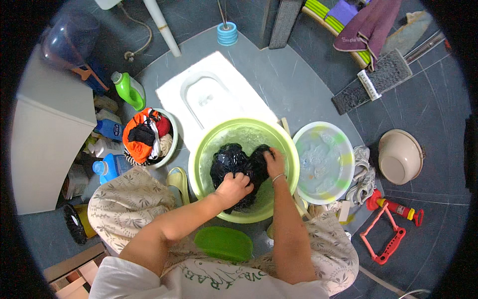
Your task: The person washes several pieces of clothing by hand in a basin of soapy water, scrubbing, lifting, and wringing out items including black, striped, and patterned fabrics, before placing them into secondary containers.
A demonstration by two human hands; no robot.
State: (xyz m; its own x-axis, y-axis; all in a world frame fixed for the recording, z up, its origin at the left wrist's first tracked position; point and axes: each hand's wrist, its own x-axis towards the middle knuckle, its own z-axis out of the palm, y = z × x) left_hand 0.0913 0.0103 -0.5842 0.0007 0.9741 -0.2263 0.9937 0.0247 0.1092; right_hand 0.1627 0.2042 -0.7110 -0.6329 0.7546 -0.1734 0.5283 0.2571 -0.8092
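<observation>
A wet black garment (229,160) lies bunched in the water of a large yellow-green plastic basin (289,196). My left hand (232,190) is closed on the near side of the cloth, its fingers curled into the fabric. My right hand (274,162), with a bracelet at the wrist, grips the garment's upper right part close to the basin wall. The fingertips of both hands are partly hidden in the folds. To the right of this basin stands a smaller white, green and yellow basin (349,164) holding sudsy water.
A white squat toilet (246,89) lies beyond the basin. To the left are a tub of clothes (172,149), a green detergent bottle (129,89) and a blue bottle (110,168). Grey shoes (364,179), a beige bucket (396,157) and a red plunger (397,207) are at right.
</observation>
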